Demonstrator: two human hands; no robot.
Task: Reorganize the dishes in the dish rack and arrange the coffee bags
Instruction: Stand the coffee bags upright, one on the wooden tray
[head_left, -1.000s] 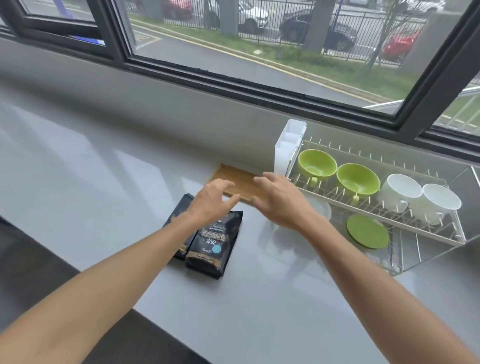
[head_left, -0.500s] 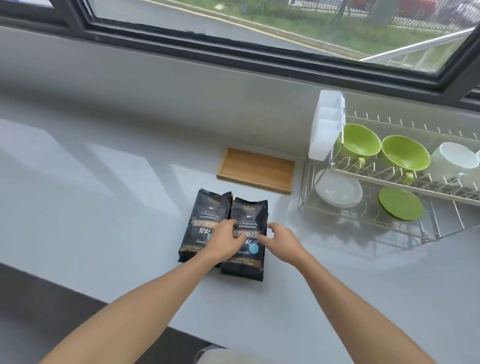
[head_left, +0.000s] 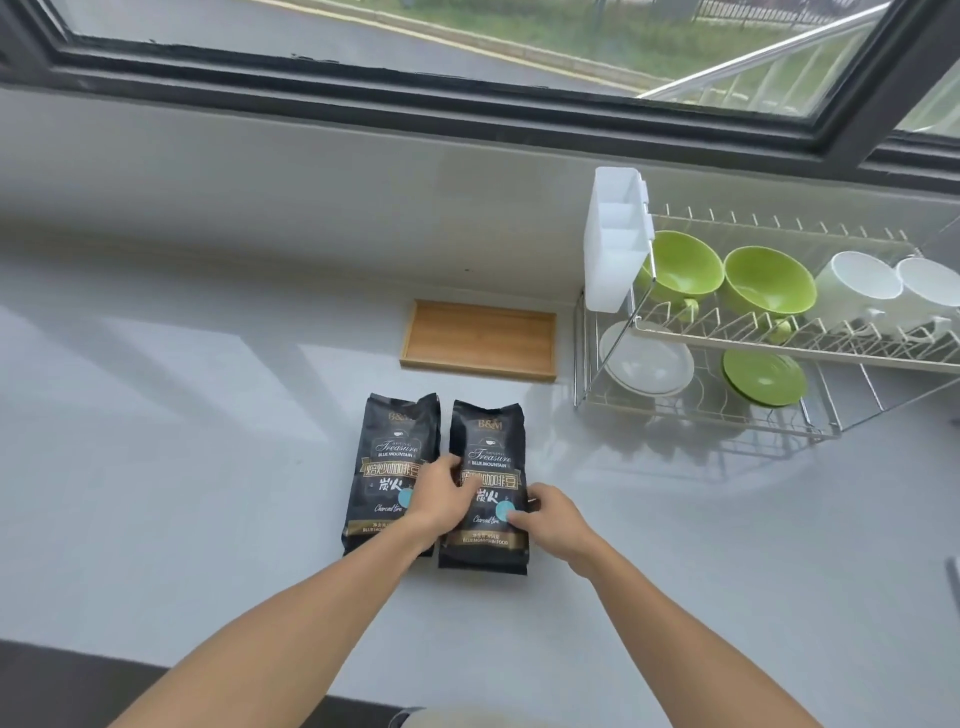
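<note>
**A:** Two black coffee bags lie flat, side by side, on a grey counter under a window. The left bag (head_left: 390, 467) and the right bag (head_left: 488, 467) nearly touch along their long edges. Where are the hands?

**B:** Both are on the right bag. The left hand (head_left: 441, 501) rests across its left edge, fingers curled over the label, part of the palm covering the left bag as well. The right hand (head_left: 550, 512) presses the bag's lower right side, thumb on the front. Whether either hand is truly clamped or only resting cannot be told.

**A:** How would such a bag handle?

**B:** By the look of it, a soft, full pouch with slick film: some weight, yielding under the fingers, liable to slip. The firmer hold would be across the middle, from both long edges, not the crimped top.

**A:** And the containers?

**B:** A wooden tray (head_left: 478, 340) sits bare just behind the bags. To its right stands a wire rack (head_left: 701, 415): two green bowls (head_left: 680, 270) and two white mugs (head_left: 857, 286) on the upper tier, a white plate (head_left: 647, 364) and a green plate (head_left: 763, 376) below. A white cutlery holder (head_left: 615, 239) hangs at its left end, its contents hidden.
</note>
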